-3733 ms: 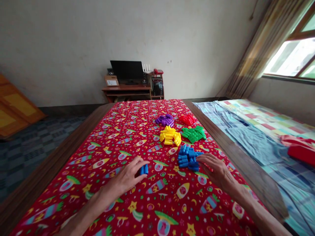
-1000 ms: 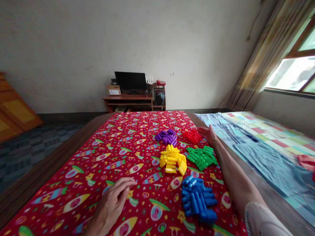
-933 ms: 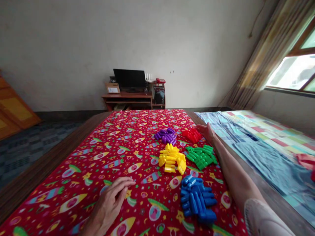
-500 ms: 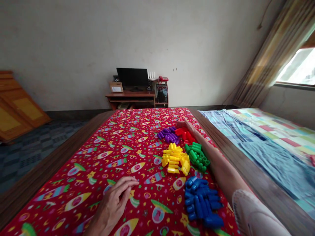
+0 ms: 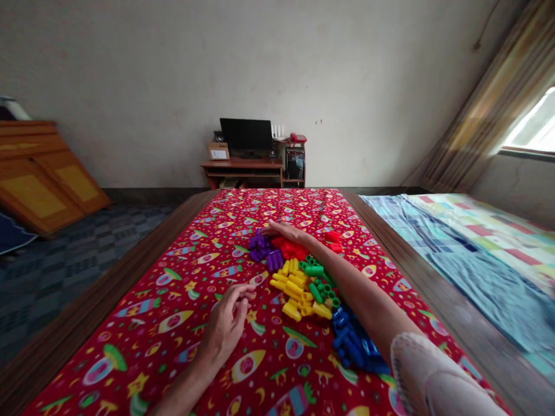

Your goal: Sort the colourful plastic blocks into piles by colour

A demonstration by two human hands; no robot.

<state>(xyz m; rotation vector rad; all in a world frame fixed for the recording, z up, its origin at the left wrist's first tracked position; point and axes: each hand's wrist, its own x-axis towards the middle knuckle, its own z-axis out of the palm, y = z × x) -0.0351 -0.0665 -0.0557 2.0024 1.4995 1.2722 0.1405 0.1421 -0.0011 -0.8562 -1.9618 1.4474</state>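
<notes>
My right hand (image 5: 287,232) reaches across the far side of the plastic pieces, fingers stretched out, its edge against the red pieces (image 5: 289,249) and the fingertips by the purple pieces (image 5: 265,247). The forearm lies along the green pieces (image 5: 321,282) and hides part of the blue pieces (image 5: 353,344). Tube-shaped yellow pieces (image 5: 297,286) sit in the middle of the bunch. My left hand (image 5: 228,318) is left of the yellow ones, holding nothing, with loosely curved fingers. Two stray red pieces (image 5: 333,241) lie right of my right forearm.
A red patterned cloth (image 5: 173,341) covers the long wooden table (image 5: 143,277). To the right is a bed (image 5: 489,248) with a blue cloth on it. Ahead, a desk (image 5: 245,167) carries a monitor (image 5: 247,137). A wooden cabinet (image 5: 47,173) stands at left.
My right arm has swept left, pushing the coloured groups left and closer together; two red pieces stayed behind on the right. My left hand has moved forward. The view has shifted slightly.
</notes>
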